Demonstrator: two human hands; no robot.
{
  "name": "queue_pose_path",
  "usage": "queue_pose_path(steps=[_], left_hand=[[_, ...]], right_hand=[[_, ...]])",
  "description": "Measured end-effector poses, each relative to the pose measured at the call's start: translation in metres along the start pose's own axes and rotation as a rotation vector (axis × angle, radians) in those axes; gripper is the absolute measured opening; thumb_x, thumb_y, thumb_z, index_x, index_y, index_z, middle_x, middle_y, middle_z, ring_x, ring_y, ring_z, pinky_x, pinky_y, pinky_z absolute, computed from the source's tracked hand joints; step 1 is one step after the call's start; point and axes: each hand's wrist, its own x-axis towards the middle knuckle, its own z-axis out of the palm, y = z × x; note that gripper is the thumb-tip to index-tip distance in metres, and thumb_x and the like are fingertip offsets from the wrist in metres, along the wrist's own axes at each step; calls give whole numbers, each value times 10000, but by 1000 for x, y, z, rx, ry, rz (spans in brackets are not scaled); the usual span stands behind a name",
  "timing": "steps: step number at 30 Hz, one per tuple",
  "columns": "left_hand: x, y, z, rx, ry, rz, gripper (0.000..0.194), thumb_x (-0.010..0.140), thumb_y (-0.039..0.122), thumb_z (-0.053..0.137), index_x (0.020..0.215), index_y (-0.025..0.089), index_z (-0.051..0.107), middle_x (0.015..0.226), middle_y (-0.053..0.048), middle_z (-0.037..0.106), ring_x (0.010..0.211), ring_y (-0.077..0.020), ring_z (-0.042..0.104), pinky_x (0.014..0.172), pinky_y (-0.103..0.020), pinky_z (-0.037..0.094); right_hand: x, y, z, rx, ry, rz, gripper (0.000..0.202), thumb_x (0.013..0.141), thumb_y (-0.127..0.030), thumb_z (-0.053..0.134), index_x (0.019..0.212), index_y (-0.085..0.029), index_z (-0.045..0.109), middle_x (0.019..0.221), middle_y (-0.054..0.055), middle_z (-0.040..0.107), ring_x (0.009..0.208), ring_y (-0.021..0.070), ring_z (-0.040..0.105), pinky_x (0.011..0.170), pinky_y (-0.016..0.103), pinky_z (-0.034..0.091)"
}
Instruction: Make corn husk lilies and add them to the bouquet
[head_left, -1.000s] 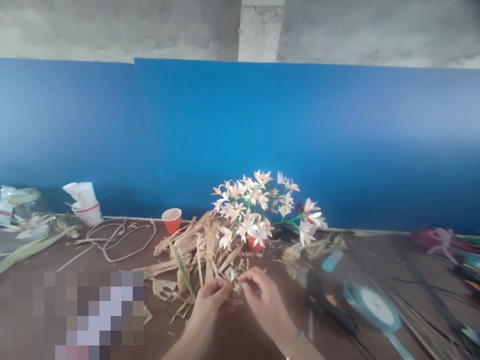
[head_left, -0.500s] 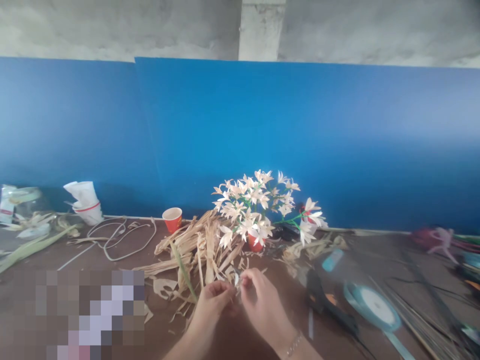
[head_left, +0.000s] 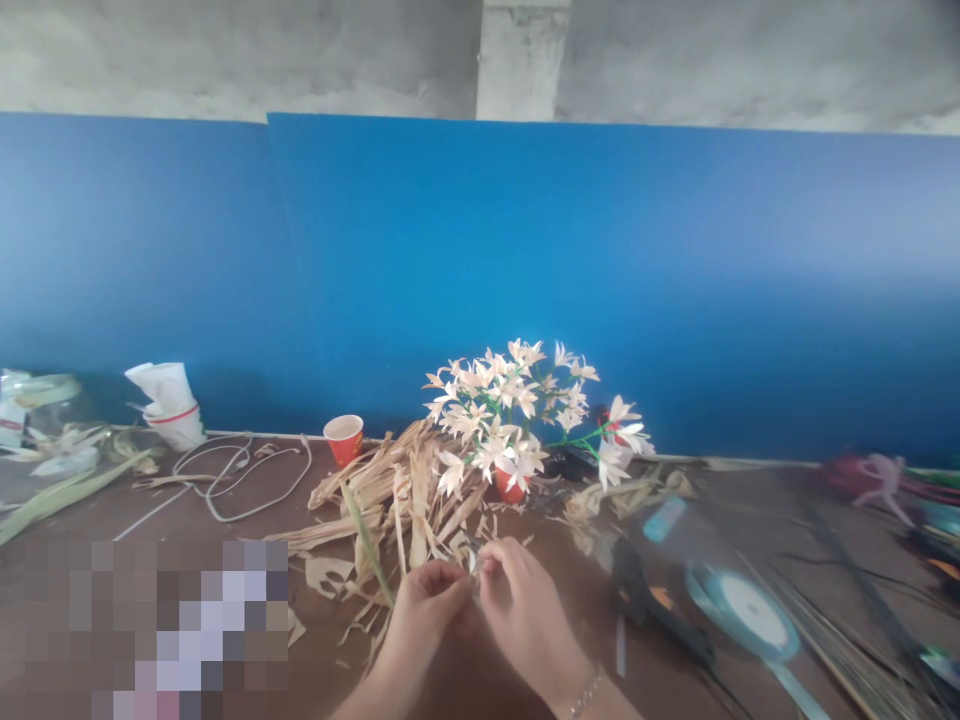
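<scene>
Close together at the front middle of the table, my left hand (head_left: pixel 429 610) and my right hand (head_left: pixel 517 600) are both closed in pinches. A small pale piece (head_left: pixel 473 562) shows between the fingertips; its kind is too small to make out, and the fingers partly cover it. Dried corn husks (head_left: pixel 409 490) lie in a loose heap just beyond my hands. Behind them, a bunch of cream husk flowers (head_left: pixel 502 400) on green stems stands in a red cup (head_left: pixel 512 487).
Right of my hands lie a black glue gun (head_left: pixel 660 605), a ribbon roll (head_left: pixel 750 612) and thin sticks (head_left: pixel 832 650). A red paper cup (head_left: pixel 344 440), a white cord (head_left: pixel 259 485) and white cups (head_left: pixel 176 415) stand or lie at the back left. A blue panel (head_left: pixel 480 250) rises behind the table.
My hands stay nearly in place, with the right fingertips shifted very slightly toward the left ones. Less of the small pale piece shows between them. The things on the table look unmoved.
</scene>
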Motion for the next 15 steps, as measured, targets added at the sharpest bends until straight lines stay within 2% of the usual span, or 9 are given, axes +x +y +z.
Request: queue_pose_path(steps=[8,15], left_hand=[[4,-3,-2,36,-4,26,286,573,375,725,566,133,572,419,-5,582,400,-108,494,430,-212,367],[9,-11,-6,67,-9,29,283,613,372,701,587,138,545,423,6,571,397,-103,484,429,-213,363]], right_hand=[[-1,2,3,-18,-12,-34,148,819,-96,382,853,-214,464,759,11,548,717,163,555,653,285,434],[-3,3,5,-28,28,-89,174,823,-91,371,885,-215,478,776,18,563,730,167,566,664,293,450]])
